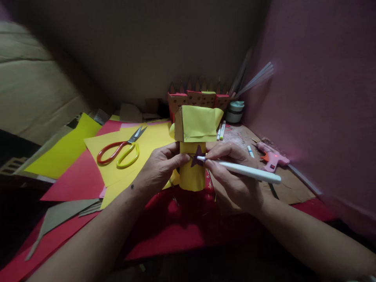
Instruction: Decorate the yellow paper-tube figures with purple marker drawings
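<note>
The left hand (160,164) grips the yellow paper cylinder (192,182) from its left side, thumb laid flat on the front and the other fingers mostly hidden behind. The right hand (242,192) pinches a white marker (249,172) close to its tip, the barrel slanting out to the right. The cylinder is held upright in front of the person, over the red tabletop (164,246), topped by a cardboard box (179,125) covered in pale yellow paper (199,123). On its front is a dark purple star (199,150), with the marker's tip at its middle; whether the tip presses or only hovers is too fine to tell.

For clean work on such a curve, light pressure seems best, since a paper wall could dent under a hard push. Short strokes drawn inward from the star's 5 points should keep the edges crisp. The left thumb sits just beside the star's left point, so it is best kept off any wet ink. Turning the cylinder slightly would face each point squarely. The scissors (129,143) and pink glue gun (274,156) lie clear of both forearms.
</note>
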Action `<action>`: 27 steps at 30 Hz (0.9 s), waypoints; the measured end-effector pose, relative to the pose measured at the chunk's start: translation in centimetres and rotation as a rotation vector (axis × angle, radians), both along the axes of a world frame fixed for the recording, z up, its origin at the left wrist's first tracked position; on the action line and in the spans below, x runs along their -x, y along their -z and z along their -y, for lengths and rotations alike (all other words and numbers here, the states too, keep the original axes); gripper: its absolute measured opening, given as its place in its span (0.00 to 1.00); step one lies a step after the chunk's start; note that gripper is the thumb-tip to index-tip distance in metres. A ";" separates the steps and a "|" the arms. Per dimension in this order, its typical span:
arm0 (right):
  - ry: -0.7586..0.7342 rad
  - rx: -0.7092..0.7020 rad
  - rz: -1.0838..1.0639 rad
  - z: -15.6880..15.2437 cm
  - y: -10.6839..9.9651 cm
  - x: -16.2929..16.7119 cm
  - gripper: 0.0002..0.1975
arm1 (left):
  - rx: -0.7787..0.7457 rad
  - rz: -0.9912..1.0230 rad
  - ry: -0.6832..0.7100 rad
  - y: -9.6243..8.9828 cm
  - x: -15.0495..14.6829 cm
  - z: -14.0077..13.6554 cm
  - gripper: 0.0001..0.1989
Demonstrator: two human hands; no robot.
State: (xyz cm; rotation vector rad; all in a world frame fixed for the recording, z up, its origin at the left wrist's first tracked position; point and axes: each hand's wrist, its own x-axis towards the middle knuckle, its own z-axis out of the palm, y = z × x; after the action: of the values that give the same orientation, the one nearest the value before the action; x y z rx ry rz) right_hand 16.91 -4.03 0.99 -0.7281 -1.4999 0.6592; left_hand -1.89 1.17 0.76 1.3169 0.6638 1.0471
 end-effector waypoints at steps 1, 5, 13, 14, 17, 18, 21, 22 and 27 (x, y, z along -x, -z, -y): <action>0.005 0.000 0.000 0.0 0.0 0.0 0.04 | 0.001 -0.002 -0.001 0.0 0.0 0.0 0.22; 0.008 0.002 -0.010 0.0 0.1 0.0 0.04 | -0.001 0.008 0.010 0.0 0.0 0.0 0.21; 0.009 0.005 -0.016 0.0 0.1 -0.1 0.05 | -0.017 0.016 0.026 0.1 0.1 -0.1 0.19; 0.003 0.004 -0.019 0.0 0.1 -0.1 0.05 | -0.021 0.018 0.026 0.1 0.1 -0.2 0.19; -0.014 -0.002 -0.029 -0.1 0.1 0.1 0.05 | -0.028 0.006 0.020 0.3 0.2 -0.3 0.19; -0.021 -0.002 -0.030 -0.1 0.1 0.1 0.04 | -0.029 0.001 0.019 0.4 0.2 -0.3 0.19; -0.033 0.005 -0.040 -0.2 0.2 0.2 0.04 | -0.036 0.001 0.016 0.4 0.2 -0.3 0.18; -0.036 0.009 -0.043 -0.2 0.3 0.2 0.04 | -0.038 -0.003 0.015 0.4 0.2 -0.3 0.18; -0.066 0.002 -0.050 -0.4 0.7 0.1 0.04 | -0.050 -0.046 -0.007 0.2 0.2 -0.2 0.19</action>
State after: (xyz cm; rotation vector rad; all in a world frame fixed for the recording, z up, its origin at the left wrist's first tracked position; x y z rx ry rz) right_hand 16.82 -3.63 0.28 -0.6613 -1.4824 0.7235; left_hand -2.08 1.38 0.53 1.3868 0.6812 1.0479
